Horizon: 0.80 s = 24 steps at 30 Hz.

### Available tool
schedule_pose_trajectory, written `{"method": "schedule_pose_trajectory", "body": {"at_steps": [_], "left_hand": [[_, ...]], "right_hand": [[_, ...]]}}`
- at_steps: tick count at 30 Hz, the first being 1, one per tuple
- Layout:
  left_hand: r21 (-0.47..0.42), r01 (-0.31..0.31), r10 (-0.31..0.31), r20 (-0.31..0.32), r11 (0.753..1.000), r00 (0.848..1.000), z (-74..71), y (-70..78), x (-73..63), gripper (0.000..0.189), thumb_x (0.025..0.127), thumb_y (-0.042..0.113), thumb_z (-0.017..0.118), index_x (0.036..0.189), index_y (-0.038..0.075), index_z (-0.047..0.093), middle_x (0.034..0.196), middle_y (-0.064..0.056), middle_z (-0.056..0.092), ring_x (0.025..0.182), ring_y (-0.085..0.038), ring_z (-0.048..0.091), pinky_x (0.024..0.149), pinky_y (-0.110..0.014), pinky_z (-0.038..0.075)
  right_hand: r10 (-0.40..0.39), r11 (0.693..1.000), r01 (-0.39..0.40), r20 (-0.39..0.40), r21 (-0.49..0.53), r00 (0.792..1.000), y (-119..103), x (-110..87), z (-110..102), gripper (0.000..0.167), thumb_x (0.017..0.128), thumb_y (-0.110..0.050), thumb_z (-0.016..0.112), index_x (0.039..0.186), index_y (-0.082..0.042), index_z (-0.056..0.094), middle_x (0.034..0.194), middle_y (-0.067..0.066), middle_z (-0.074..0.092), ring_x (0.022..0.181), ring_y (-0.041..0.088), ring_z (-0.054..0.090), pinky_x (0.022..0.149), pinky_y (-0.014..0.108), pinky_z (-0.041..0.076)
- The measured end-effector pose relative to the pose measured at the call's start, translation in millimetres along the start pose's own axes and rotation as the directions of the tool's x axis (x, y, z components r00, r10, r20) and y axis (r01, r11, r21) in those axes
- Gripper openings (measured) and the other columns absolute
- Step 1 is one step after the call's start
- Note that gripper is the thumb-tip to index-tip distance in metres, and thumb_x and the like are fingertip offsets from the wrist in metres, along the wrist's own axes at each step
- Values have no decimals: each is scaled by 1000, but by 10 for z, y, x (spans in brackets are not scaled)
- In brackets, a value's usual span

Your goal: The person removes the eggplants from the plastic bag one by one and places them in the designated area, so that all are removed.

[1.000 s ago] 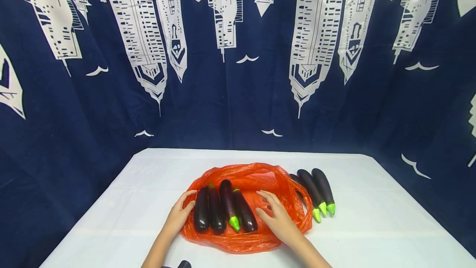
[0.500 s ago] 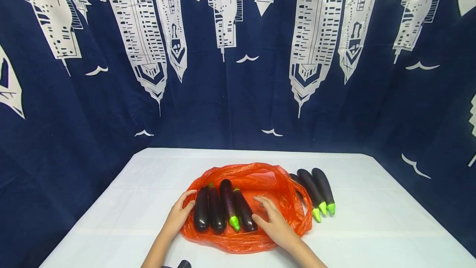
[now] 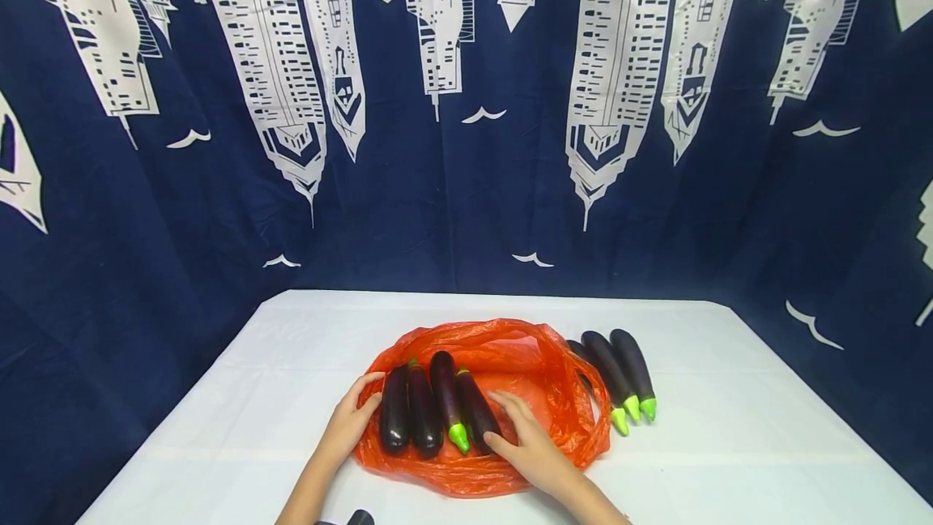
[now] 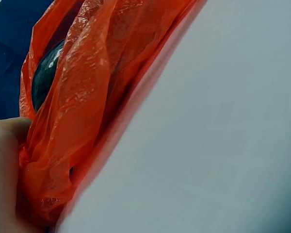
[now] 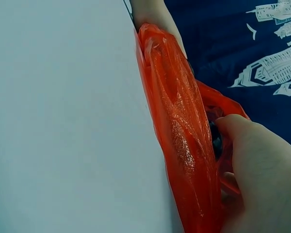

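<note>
A red plastic bag [image 3: 430, 472] lies spread with its mouth open on the white table. Inside it several dark eggplants [image 3: 423, 411] lie side by side, one with its green stem end toward the front. At the bag's left rim my left hand [image 3: 348, 420] grips the plastic, its thumb and fingers beside the leftmost eggplant. The left wrist view shows the thumb against bunched plastic. My right hand [image 3: 535, 444] reaches over the bag's front right rim, thumb tip right at the lower end of the rightmost eggplant [image 3: 477, 411], fingers extended along its right side. In the right wrist view, plastic hides most of that eggplant.
Three more eggplants [image 3: 632, 371] lie outside, at the bag's right, one partly behind it. A bag handle loop [image 3: 596, 407] stands on that side. A dark blue curtain [image 3: 452, 209] with white city prints hangs behind the table [image 3: 729, 428].
My right hand has moved left and slightly down, from over the bag's bare inside to the rightmost eggplant in it. The left hand and the eggplants stay in place.
</note>
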State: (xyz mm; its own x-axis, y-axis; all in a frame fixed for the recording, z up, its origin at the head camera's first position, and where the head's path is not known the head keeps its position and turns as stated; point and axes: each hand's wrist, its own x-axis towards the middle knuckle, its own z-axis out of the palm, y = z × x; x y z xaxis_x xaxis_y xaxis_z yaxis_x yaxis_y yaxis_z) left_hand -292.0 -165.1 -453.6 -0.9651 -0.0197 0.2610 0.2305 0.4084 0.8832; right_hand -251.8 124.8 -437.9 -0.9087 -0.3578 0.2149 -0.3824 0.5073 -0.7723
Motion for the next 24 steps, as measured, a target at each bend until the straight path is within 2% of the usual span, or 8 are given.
{"method": "schedule_pose_trajectory", "body": {"at_steps": [13,18,22,24], "left_hand": [[5,32,-32,8,999,999,-9,-8,19,33,91,20,52,124,14,52,133,-17,48,126,-36,40,104,-59,25],[13,19,-19,6,1000,1000,-9,5,15,33,91,19,52,123,13,52,132,-18,48,126,-38,39,103,-60,26],[15,19,-19,3,1000,1000,-9,5,10,33,91,19,52,123,13,52,132,-18,48,126,-38,40,103,-60,26],[15,22,-22,1,1000,1000,-9,2,7,33,91,19,52,123,13,52,132,-18,48,126,-37,40,103,-59,26]], "right_hand": [[-42,999,43,33,-10,999,1,-20,43,57,89,-37,54,138,-16,35,144,14,31,131,41,31,100,62,29],[-35,999,35,35,18,999,12,-4,47,48,91,-27,51,137,-20,38,143,12,31,131,39,32,101,61,29],[-59,998,58,29,28,998,12,6,59,40,90,-15,48,130,-23,48,143,13,32,130,40,32,99,61,30],[-66,998,65,25,25,998,13,4,62,38,90,-15,49,126,-24,51,142,13,34,128,41,34,98,61,32]]}}
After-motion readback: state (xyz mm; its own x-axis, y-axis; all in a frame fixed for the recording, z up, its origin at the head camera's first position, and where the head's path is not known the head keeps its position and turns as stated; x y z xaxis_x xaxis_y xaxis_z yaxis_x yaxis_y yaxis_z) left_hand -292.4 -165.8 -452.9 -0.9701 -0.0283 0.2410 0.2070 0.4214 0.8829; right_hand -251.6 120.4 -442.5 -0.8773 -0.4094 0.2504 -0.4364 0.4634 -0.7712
